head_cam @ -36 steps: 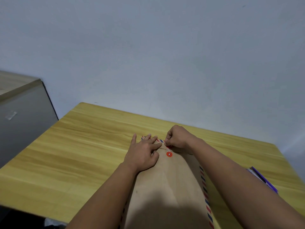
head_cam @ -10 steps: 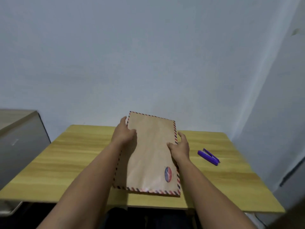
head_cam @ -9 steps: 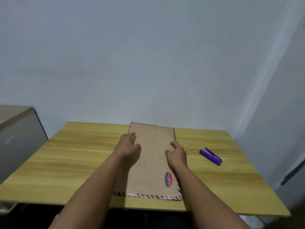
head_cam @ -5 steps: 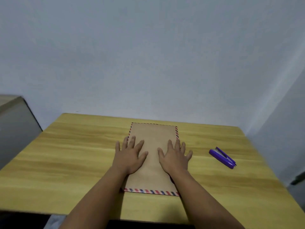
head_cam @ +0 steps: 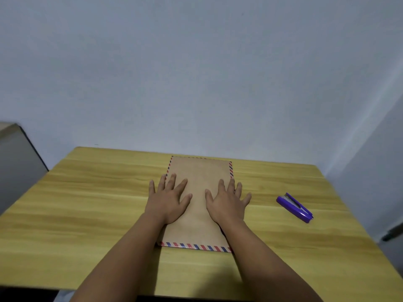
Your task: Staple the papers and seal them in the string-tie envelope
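A brown envelope point(head_cam: 199, 171) with a red-and-blue striped border lies flat on the wooden table point(head_cam: 87, 203), its plain side up. My left hand point(head_cam: 169, 198) rests palm down on the envelope's left half, fingers spread. My right hand point(head_cam: 226, 200) lies flat on the right half, fingers spread too. Neither hand holds anything. The string tie and the papers are out of sight. A purple stapler point(head_cam: 294, 207) lies on the table to the right of the envelope, apart from my right hand.
A grey wall stands right behind the table's far edge. A grey cabinet point(head_cam: 15, 162) stands at the left of the table. The table's near edge is close to my forearms.
The envelope was lifted and turned over, then laid flat on the table. Both hands let go of its edges and now press flat on top. In the last half second nothing moved.
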Available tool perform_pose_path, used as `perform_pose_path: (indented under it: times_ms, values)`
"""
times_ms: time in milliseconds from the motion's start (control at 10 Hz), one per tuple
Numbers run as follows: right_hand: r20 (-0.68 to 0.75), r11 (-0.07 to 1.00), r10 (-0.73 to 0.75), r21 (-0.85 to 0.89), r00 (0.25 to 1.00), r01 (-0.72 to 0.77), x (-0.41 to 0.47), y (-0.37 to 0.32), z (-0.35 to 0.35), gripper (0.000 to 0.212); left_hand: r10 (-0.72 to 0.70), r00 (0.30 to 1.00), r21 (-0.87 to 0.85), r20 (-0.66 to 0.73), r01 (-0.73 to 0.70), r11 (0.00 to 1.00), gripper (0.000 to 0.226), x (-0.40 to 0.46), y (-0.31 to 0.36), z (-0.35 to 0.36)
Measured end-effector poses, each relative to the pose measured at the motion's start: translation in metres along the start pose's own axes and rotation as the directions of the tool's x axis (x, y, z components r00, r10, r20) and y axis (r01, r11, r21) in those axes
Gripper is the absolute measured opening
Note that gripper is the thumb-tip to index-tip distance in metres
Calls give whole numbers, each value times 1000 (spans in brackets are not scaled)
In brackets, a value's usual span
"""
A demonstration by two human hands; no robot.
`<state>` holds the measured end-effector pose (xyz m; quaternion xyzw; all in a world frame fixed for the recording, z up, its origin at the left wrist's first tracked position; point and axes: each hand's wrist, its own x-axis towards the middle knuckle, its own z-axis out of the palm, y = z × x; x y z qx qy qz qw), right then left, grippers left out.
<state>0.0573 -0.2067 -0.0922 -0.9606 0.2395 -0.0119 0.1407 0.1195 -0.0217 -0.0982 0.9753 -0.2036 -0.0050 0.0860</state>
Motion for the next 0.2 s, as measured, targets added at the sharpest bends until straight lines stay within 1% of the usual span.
perform_pose_path:
  times_ms: [100,200]
  values:
    - [44,999,19,40,999,-20,-4,1,-9,83,-7,1000,18,-6,7,1000,77,-5,1,-11]
    - [-108,956,-73,275,991,100,-11,-5,-37,82,11,981,-49,-193,-21,999,79,-10,12,-33]
